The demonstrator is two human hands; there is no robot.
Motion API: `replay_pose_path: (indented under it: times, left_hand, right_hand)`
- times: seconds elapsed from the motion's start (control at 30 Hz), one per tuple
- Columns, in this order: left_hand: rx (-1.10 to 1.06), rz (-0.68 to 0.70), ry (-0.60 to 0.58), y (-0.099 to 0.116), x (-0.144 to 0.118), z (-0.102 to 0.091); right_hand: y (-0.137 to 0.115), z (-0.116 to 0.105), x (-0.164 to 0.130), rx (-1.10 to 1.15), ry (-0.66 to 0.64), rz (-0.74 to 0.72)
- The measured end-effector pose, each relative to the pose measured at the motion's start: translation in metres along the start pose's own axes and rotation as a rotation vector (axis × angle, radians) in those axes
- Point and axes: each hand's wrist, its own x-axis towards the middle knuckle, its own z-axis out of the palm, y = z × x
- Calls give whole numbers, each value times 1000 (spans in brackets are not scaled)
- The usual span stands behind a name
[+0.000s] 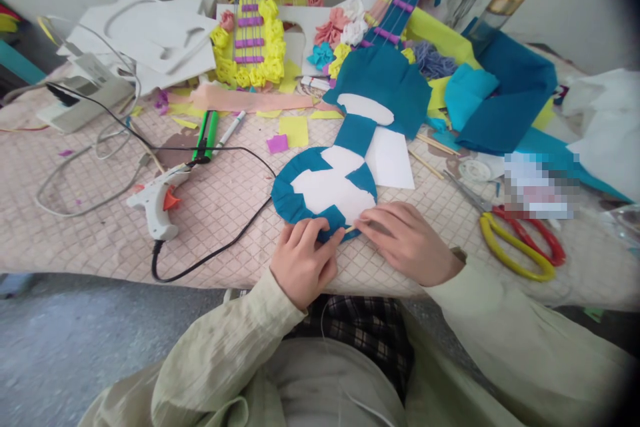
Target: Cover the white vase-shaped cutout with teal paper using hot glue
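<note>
Blue crepe paper (285,190) is folded over the rim of a white board cutout (330,193), whose round end lies at the table's front edge. My left hand (305,261) is closed at the near rim, its fingertips pinching the blue paper. On the same rim, the fingers of my right hand (413,243) are pressed together round a short, pale stick (350,229), which spans the small gap between my hands. A blue-covered neck (354,135) joins the round end to a wider blue part (383,83) farther back.
A white glue gun (163,203) with a looping black cord lies left, beside a power strip (85,103). Scissors (520,240) lie right, near wooden sticks (437,143). Flower-trimmed paper instruments (250,20) and white board scraps (145,30) stand behind.
</note>
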Motion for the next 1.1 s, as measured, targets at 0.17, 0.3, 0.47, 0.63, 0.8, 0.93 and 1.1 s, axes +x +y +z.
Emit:
replay_pose_path:
  times: [0.17,0.3,0.47,0.63,0.8,0.93,1.1]
  left_hand:
    - [-16,18,3,2,0,-1]
    - [-31,-6,50,3,-6,1]
    - [7,-49,68,5,-11,1]
    - [20,-72,44,5,-10,1]
    - [33,-125,23,6,-8,3]
    - [51,-140,27,7,-5,1]
    - [84,-162,31,7,-2,1]
  right_hand:
    - [-8,2,-2,4,-83,-39]
    - [-10,2,2,22,-132,6]
    - [-9,1,8,20,-153,55]
    - [-10,-1,13,2,-164,104]
    - [-10,1,16,4,-158,123]
    - [-12,5,17,-11,-159,156]
    - [-16,7,18,-63,-161,197]
